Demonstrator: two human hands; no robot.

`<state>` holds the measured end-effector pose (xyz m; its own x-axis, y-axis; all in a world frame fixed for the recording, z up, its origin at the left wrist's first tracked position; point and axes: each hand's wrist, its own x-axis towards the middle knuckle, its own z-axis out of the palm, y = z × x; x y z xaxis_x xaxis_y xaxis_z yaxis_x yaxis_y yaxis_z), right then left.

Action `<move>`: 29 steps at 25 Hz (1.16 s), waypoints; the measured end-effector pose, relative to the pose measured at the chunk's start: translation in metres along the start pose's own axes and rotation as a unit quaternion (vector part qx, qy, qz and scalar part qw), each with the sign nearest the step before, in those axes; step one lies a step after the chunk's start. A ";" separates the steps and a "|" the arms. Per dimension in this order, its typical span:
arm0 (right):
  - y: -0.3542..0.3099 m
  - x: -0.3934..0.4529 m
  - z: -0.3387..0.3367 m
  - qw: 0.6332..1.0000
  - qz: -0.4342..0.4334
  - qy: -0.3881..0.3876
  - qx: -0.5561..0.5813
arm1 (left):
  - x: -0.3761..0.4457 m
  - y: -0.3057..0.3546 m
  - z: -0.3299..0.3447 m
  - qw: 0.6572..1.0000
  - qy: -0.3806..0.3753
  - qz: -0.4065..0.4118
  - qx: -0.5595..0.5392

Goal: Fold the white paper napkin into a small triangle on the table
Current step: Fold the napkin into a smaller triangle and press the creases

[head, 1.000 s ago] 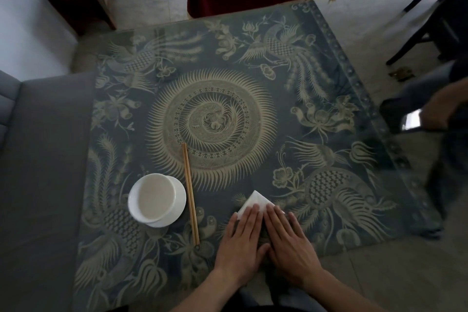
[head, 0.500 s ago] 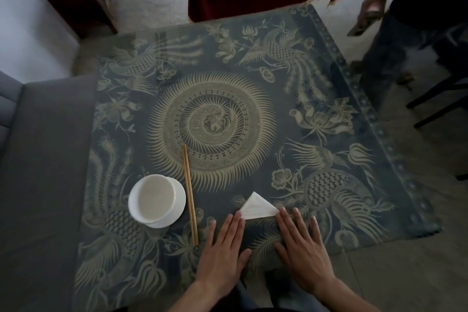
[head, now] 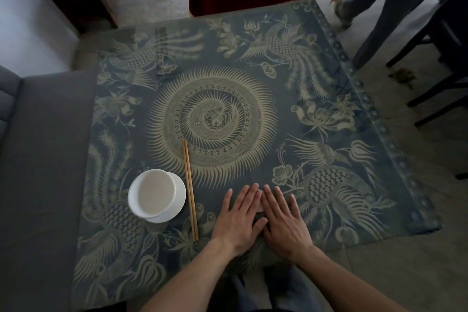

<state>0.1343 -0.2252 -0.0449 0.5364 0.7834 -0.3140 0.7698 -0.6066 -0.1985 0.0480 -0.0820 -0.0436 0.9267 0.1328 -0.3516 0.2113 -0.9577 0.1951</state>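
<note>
My left hand [head: 240,218] and my right hand [head: 283,220] lie flat side by side, palms down, near the front edge of the patterned table [head: 329,83]. Both hands press on the white paper napkin [head: 260,206]. Only a thin pale sliver of it shows between the two hands, and its shape is hidden. The fingers of both hands are stretched out and point away from me. Neither hand curls around anything.
A white bowl [head: 155,194] on a saucer sits left of my hands, with a pair of wooden chopsticks [head: 190,190] beside it. A grey sofa [head: 43,159] borders the table's left. Another person's legs [head: 379,7] and a dark chair [head: 443,58] are at the far right.
Half a second ago the folded triangular napkin lay uncovered beyond my fingertips. Both hands have since slid forward and together over it. The other person has moved farther back.
</note>
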 end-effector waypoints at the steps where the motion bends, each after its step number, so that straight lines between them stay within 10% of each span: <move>1: 0.000 0.000 0.001 1.000 0.004 0.005 0.010 | 0.001 0.000 0.001 1.000 -0.003 -0.011 0.001; 29: 0.020 -0.021 -0.012 0.997 -0.014 0.025 -0.067 | -0.050 0.012 0.006 0.995 0.081 -0.048 -0.032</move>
<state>0.1427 -0.2515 -0.0308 0.5271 0.8079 -0.2635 0.8228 -0.5627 -0.0792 0.0020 -0.1019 -0.0293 0.9383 0.2672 -0.2196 0.3156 -0.9212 0.2275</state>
